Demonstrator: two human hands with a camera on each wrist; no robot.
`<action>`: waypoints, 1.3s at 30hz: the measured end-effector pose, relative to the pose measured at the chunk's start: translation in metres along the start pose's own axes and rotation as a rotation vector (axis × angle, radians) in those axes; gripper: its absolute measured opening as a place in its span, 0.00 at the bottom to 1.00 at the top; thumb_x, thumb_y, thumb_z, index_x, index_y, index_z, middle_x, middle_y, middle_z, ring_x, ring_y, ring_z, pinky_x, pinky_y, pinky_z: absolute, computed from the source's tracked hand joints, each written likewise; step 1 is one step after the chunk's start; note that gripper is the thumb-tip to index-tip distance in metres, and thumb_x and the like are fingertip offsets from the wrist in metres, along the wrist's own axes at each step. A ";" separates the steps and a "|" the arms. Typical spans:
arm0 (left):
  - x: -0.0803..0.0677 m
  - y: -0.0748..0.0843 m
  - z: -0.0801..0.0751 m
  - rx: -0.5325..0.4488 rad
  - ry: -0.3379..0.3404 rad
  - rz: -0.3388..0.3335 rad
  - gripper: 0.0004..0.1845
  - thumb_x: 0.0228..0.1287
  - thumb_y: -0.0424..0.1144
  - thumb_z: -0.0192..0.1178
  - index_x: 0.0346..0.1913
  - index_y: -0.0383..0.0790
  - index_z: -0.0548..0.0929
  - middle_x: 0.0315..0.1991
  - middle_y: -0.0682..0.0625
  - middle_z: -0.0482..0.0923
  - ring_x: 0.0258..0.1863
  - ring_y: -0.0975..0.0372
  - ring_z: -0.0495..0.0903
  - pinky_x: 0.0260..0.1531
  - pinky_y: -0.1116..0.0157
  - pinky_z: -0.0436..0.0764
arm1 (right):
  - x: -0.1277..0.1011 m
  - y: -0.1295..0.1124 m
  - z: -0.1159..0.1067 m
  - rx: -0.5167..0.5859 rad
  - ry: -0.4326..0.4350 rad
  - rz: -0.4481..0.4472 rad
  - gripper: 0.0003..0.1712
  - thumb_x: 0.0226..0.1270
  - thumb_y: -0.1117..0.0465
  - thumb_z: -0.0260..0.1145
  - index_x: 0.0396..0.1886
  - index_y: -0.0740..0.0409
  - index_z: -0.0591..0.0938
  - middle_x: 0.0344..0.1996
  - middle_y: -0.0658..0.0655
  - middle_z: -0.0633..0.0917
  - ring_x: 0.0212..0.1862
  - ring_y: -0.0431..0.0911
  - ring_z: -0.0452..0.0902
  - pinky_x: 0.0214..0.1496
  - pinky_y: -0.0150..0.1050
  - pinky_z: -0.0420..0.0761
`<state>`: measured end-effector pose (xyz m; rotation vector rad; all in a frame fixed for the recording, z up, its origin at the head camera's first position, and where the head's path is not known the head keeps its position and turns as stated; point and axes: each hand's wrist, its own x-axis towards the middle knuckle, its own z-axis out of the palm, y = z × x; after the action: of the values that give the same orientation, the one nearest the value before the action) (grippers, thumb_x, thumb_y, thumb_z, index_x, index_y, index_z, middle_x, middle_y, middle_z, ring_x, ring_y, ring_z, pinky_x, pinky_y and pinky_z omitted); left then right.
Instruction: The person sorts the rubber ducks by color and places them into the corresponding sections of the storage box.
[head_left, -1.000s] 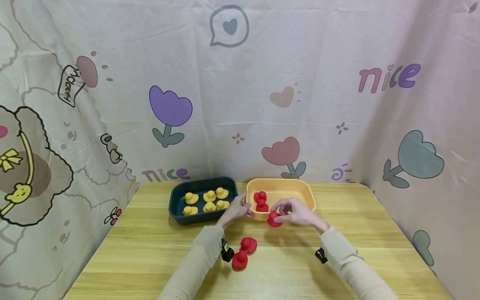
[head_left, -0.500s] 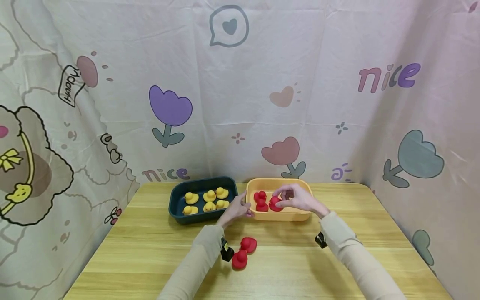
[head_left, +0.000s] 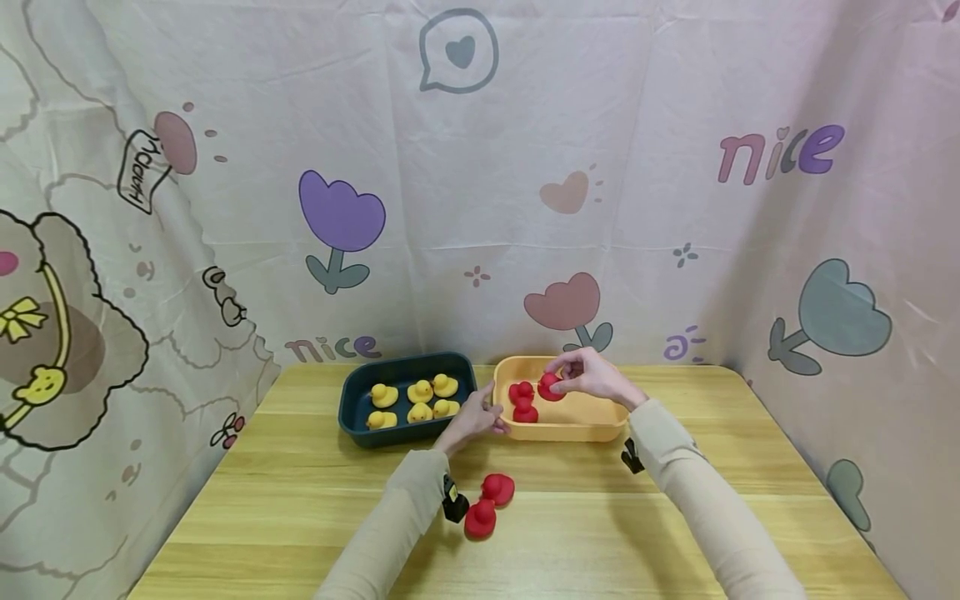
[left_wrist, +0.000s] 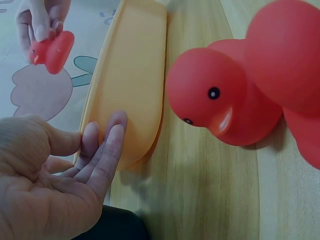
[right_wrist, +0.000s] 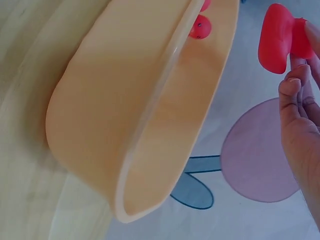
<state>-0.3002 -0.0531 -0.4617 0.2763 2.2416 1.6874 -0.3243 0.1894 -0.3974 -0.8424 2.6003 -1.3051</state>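
Observation:
My right hand (head_left: 581, 379) pinches a red rubber duck (head_left: 550, 386) (left_wrist: 51, 51) (right_wrist: 277, 39) above the orange bin (head_left: 592, 432) (left_wrist: 131, 90) (right_wrist: 125, 120), over its back part. Two red ducks (head_left: 522, 402) lie in the bin's left end. My left hand (head_left: 477, 417) (left_wrist: 60, 175) rests with straight fingers (left_wrist: 107, 147) against the bin's left wall and holds nothing. Two more red ducks (head_left: 487, 504) (left_wrist: 240, 95) sit on the table beside my left forearm.
A dark blue bin (head_left: 352, 421) left of the orange one holds several yellow ducks (head_left: 416, 402). The wooden table (head_left: 675, 533) is fenced by a printed cloth backdrop (head_left: 480, 183) at the back and both sides.
My right hand lifted the red duck from the table in front of the orange bin, up and back over the bin. My left hand stayed at the bin's left wall.

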 end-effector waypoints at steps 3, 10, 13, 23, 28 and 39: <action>0.003 -0.004 0.000 0.000 0.005 0.003 0.34 0.64 0.29 0.48 0.69 0.37 0.45 0.28 0.35 0.77 0.32 0.47 0.83 0.41 0.54 0.81 | 0.001 -0.006 -0.001 0.031 -0.004 0.027 0.16 0.47 0.64 0.70 0.39 0.63 0.81 0.23 0.64 0.76 0.24 0.43 0.68 0.26 0.27 0.73; 0.004 -0.005 0.000 -0.014 0.000 0.011 0.34 0.63 0.28 0.47 0.69 0.37 0.44 0.27 0.35 0.76 0.31 0.48 0.83 0.42 0.51 0.80 | 0.012 0.012 0.005 0.035 0.027 0.078 0.16 0.47 0.65 0.70 0.39 0.63 0.81 0.22 0.62 0.75 0.24 0.43 0.66 0.26 0.27 0.70; 0.004 -0.004 0.000 -0.013 0.000 0.012 0.34 0.63 0.29 0.47 0.69 0.37 0.44 0.26 0.37 0.76 0.30 0.49 0.83 0.41 0.52 0.80 | 0.020 0.030 0.010 0.034 0.043 0.118 0.16 0.46 0.63 0.71 0.38 0.60 0.82 0.24 0.61 0.77 0.25 0.42 0.67 0.27 0.29 0.71; 0.004 -0.004 0.000 -0.014 0.007 -0.001 0.34 0.64 0.31 0.48 0.70 0.39 0.45 0.23 0.39 0.77 0.30 0.49 0.83 0.40 0.54 0.81 | 0.025 0.051 0.022 0.071 0.067 0.192 0.17 0.48 0.68 0.69 0.41 0.64 0.80 0.38 0.65 0.82 0.33 0.46 0.76 0.35 0.31 0.79; 0.004 -0.004 0.000 -0.019 0.010 -0.017 0.34 0.64 0.31 0.48 0.70 0.40 0.45 0.24 0.41 0.76 0.29 0.51 0.84 0.42 0.53 0.81 | 0.025 0.058 0.026 0.057 0.085 0.205 0.16 0.48 0.68 0.68 0.40 0.66 0.80 0.38 0.65 0.81 0.34 0.46 0.76 0.37 0.31 0.78; 0.004 -0.005 0.000 -0.023 0.003 -0.004 0.34 0.64 0.30 0.46 0.70 0.39 0.44 0.26 0.38 0.75 0.32 0.48 0.83 0.43 0.52 0.80 | 0.031 0.069 0.035 0.039 0.134 0.273 0.15 0.47 0.68 0.69 0.38 0.64 0.81 0.37 0.63 0.82 0.31 0.44 0.76 0.35 0.31 0.78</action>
<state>-0.3038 -0.0534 -0.4666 0.2638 2.2218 1.7119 -0.3678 0.1815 -0.4673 -0.3872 2.6605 -1.3677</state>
